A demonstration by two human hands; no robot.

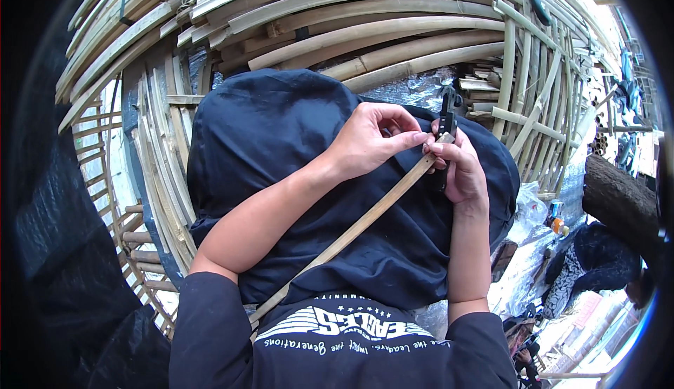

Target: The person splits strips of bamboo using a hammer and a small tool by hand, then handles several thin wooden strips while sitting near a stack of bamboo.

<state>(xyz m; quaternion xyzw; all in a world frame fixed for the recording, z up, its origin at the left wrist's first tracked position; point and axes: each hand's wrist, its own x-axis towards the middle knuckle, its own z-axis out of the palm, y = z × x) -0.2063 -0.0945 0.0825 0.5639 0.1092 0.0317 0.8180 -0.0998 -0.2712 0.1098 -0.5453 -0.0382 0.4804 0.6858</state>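
A narrow, flat bamboo strip (365, 222) slants from beside my waist up to my hands, over dark cloth (281, 150) covering my lap. My right hand (465, 168) is closed around the strip's upper end, thumb on top, and around a slim black tool (446, 107). The tool stands upright behind the strip; its exact kind does not show. My left hand (372, 140) bends in from the left, thumb and forefinger pinched together at the strip's end. Whatever is between those fingertips is too small to make out.
Long split bamboo pieces (379, 27) are stacked ahead, with more slats (158, 171) at the left. A bamboo lattice (530, 73) rises ahead on the right. Further right are a dark log (621, 196), clear plastic (530, 203) and a person in dark clothing (597, 259).
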